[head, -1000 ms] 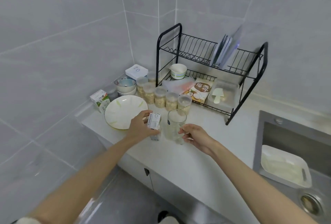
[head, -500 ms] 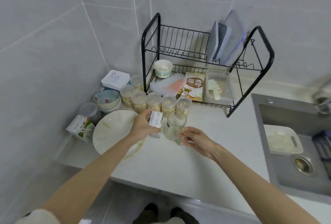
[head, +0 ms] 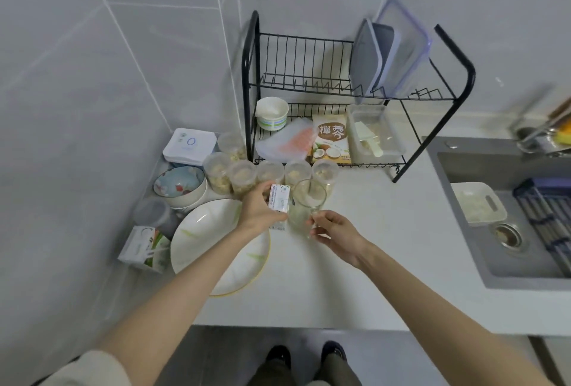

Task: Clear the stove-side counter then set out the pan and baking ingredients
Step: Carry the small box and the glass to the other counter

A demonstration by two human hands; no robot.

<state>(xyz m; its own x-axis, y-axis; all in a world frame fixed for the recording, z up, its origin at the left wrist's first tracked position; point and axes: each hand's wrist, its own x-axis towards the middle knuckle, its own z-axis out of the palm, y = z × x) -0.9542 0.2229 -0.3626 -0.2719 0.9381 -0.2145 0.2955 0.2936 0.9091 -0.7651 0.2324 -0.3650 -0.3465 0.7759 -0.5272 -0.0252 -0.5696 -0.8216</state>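
A row of jars (head: 244,174) stands just behind the hands, a plate (head: 213,240) to their left, a dish rack (head: 250,83) beyond – the left hand (head: 258,211) grips a small box (head: 279,200), the right hand (head: 335,229) pinches a glass (head: 307,203) near its base – both mid-way along the white counter (head: 370,262), a grey sink (head: 509,256) to the right

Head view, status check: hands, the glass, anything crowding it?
Left hand grips small carton. Right hand holds glass low, glass upright. Jars close behind, plate at left.
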